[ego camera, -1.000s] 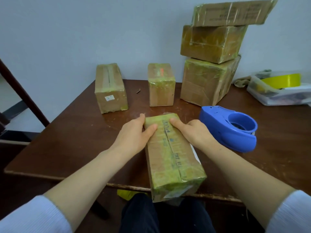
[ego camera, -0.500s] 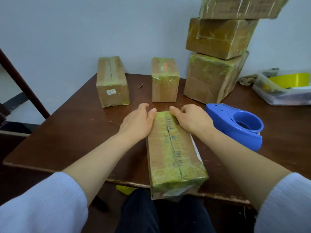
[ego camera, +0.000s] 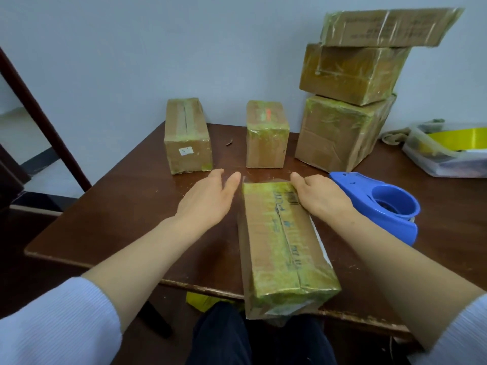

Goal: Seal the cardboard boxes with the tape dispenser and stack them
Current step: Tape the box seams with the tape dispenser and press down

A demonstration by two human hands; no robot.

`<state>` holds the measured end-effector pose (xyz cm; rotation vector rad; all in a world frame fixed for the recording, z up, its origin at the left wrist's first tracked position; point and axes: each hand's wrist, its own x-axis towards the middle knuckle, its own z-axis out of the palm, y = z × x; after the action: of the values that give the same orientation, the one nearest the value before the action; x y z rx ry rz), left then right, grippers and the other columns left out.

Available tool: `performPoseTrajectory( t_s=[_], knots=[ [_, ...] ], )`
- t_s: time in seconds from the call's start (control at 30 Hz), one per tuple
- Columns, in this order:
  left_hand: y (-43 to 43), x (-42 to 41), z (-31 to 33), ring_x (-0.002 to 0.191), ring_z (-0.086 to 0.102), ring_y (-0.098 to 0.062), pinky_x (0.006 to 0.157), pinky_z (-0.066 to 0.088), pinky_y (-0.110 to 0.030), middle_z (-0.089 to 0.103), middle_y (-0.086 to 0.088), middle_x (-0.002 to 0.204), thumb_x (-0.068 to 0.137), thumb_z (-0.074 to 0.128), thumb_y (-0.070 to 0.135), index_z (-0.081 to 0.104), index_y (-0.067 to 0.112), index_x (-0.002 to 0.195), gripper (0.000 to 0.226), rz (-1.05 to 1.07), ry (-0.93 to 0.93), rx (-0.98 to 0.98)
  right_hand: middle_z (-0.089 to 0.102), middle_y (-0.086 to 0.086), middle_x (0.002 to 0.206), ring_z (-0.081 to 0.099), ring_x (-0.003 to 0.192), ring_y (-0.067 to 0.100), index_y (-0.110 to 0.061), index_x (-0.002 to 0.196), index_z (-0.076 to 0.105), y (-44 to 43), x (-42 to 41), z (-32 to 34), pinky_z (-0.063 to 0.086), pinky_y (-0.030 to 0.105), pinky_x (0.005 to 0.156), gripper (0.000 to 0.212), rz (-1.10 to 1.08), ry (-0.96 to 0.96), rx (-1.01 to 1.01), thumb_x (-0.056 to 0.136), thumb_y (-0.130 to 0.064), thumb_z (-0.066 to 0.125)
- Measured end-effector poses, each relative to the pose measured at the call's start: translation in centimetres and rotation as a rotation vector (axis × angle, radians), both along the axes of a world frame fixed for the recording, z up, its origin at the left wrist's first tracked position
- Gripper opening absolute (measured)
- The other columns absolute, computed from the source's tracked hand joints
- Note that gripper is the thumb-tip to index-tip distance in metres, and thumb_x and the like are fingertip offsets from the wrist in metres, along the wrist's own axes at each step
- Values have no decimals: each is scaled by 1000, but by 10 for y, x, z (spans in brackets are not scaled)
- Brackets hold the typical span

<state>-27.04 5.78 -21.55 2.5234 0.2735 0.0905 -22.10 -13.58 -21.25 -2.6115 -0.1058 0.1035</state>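
Note:
A long cardboard box (ego camera: 279,248) wrapped in yellowish tape lies lengthwise on the brown table (ego camera: 126,206), its near end over the front edge. My right hand (ego camera: 319,197) rests on the box's far right corner, fingers bent over its far end. My left hand (ego camera: 208,198) hovers just left of the box with straight fingers, apart from it. The blue tape dispenser (ego camera: 379,206) lies on the table right of my right hand. Three taped boxes are stacked (ego camera: 347,127) at the back right.
Two smaller taped boxes stand at the back, one left (ego camera: 187,138) and one centre (ego camera: 266,135). A clear plastic tub (ego camera: 445,159) with a yellow tape roll sits at the far right. A dark wooden rail (ego camera: 42,114) slants at the left.
My left hand has come off the box's far left corner and moved out to the left. My right hand has slid toward the far right corner.

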Motion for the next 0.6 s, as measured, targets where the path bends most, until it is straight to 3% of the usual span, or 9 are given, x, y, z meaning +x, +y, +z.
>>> performPoseTrajectory(
  t_s=[0.07, 0.17, 0.23, 0.3, 0.37, 0.5, 0.6],
  knots=[
    [2, -6, 3, 115, 56, -27, 96, 47, -44, 53, -5, 136, 91, 40, 61, 41, 16, 141, 67, 2, 14, -37, 45, 4, 62, 46, 59, 20, -10, 62, 43, 2, -4, 0, 33, 31, 55, 57, 8, 36, 10, 94, -56, 38],
    [-7, -12, 5, 113, 57, -20, 97, 48, -42, 58, -5, 128, 87, 61, 47, 51, 12, 134, 61, -21, -35, -273, 48, 11, 71, 47, 63, 22, -3, 74, 57, 8, -10, 0, 37, 33, 57, 51, 34, 51, 191, 88, -52, 54],
    [-12, -13, 13, 109, 59, -17, 97, 48, -40, 61, -1, 121, 84, 70, 35, 51, 11, 134, 59, 11, -140, -355, 58, 8, 74, 53, 67, 20, -2, 86, 62, 9, -14, 8, 45, 36, 60, 44, 32, -50, 307, 87, -46, 60],
    [-15, -15, 30, 99, 60, -10, 94, 49, -32, 62, 3, 111, 80, 75, 26, 49, 10, 135, 62, 26, -299, -470, 61, -3, 82, 59, 80, 14, -15, 95, 59, 8, -21, 26, 50, 33, 73, 25, 15, -223, 482, 86, -38, 65],
    [-17, -20, 46, 95, 60, -3, 87, 49, -18, 61, 6, 110, 78, 76, 19, 51, 12, 132, 60, 14, -456, -533, 63, -8, 96, 61, 95, 8, -18, 114, 57, 9, -29, 42, 50, 25, 85, 36, 6, -353, 652, 83, -31, 70],
    [-27, -38, 45, 93, 58, 12, 76, 45, -2, 62, 8, 105, 77, 76, 5, 59, 13, 115, 42, -5, -619, -605, 63, -6, 107, 61, 96, 0, -19, 106, 50, 12, -51, 43, 48, 11, 85, 38, 34, -402, 852, 78, -16, 76],
    [-31, -50, 30, 102, 60, 3, 85, 49, -11, 61, -3, 112, 77, 74, 3, 62, 12, 108, 35, -27, -682, -653, 64, -9, 100, 62, 91, -6, -23, 99, 51, 13, -70, 34, 48, 11, 81, 33, 53, -398, 971, 77, -15, 75]
  ],
)
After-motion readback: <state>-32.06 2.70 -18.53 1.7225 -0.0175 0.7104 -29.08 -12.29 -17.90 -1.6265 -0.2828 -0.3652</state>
